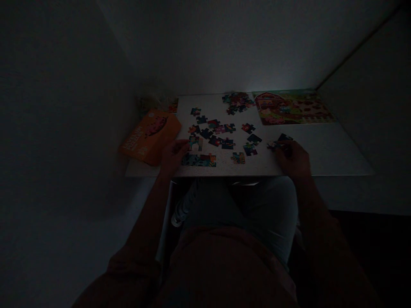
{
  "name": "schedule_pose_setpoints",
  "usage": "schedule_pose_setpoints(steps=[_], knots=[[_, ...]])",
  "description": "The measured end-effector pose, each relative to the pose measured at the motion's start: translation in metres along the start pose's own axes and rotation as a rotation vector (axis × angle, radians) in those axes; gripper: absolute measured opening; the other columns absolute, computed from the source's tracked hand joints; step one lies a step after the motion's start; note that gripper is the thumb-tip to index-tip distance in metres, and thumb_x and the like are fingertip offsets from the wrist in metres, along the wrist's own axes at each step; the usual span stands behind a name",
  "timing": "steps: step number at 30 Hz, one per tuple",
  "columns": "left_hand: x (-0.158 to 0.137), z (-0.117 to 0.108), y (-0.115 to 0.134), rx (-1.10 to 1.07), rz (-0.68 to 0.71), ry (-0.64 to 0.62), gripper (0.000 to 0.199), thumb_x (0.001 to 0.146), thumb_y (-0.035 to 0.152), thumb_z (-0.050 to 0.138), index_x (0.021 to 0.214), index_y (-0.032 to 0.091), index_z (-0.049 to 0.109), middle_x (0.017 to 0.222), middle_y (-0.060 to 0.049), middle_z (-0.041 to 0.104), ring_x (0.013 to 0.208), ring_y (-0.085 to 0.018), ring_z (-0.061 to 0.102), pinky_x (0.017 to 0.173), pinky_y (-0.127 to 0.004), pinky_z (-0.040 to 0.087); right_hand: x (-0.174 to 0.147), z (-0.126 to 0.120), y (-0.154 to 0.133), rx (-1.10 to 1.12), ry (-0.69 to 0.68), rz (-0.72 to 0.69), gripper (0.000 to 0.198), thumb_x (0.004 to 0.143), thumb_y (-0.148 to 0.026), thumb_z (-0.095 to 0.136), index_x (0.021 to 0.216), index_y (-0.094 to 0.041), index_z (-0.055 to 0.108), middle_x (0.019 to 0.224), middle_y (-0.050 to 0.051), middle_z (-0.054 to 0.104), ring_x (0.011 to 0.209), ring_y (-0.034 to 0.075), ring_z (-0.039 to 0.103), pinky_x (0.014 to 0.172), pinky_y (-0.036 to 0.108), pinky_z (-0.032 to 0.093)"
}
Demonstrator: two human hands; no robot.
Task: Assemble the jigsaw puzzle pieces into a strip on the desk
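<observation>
My left hand is closed at the near left of the white table, its fingertips on the left edge of a light-patterned puzzle piece. Just below that piece lies a joined strip of puzzle pieces, close to the front edge. On the right, my right hand has its fingers pinched at a small puzzle piece; they partly cover it. A dark puzzle piece shows right behind those fingers. Between my hands several loose puzzle pieces are scattered, including a yellowish one near the front.
An orange puzzle box lies at the left beside my left hand. A heap of puzzle pieces sits at the back. The farm picture sheet lies back right. Walls close in behind and left; the light is very dim.
</observation>
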State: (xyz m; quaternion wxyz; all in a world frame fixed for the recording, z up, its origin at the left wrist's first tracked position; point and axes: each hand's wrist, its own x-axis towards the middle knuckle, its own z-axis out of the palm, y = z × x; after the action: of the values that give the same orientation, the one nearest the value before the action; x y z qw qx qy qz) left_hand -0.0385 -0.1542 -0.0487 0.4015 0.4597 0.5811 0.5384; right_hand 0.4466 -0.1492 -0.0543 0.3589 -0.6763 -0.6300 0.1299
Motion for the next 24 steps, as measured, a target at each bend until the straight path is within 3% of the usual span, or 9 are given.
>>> schedule_pose_setpoints(steps=[5,24], knots=[[-0.0018,0.0012,0.0049,0.009,-0.019,0.002,0.036,0.087,0.05,0.102,0.11,0.024,0.091,0.109,-0.009,0.093,0.102,-0.027,0.089,0.092,-0.037,0.072,0.0012,-0.0002,-0.0006,-0.019,-0.01,0.022,0.053,0.095,-0.058,0.073,0.13,-0.021,0.085,0.107,0.015,0.085,0.089,0.03,0.076,0.088,0.048,0.061],[-0.0017,0.0006,0.0033,-0.012,-0.017,-0.085,0.061,0.076,0.073,0.108,0.104,0.025,0.081,0.101,-0.01,0.091,0.1,-0.031,0.091,0.096,-0.044,0.074,0.0019,0.0014,0.0071,-0.027,-0.03,0.011,0.06,0.097,-0.066,0.069,0.133,-0.021,0.085,0.109,0.017,0.087,0.092,0.034,0.078,0.091,0.051,0.062]])
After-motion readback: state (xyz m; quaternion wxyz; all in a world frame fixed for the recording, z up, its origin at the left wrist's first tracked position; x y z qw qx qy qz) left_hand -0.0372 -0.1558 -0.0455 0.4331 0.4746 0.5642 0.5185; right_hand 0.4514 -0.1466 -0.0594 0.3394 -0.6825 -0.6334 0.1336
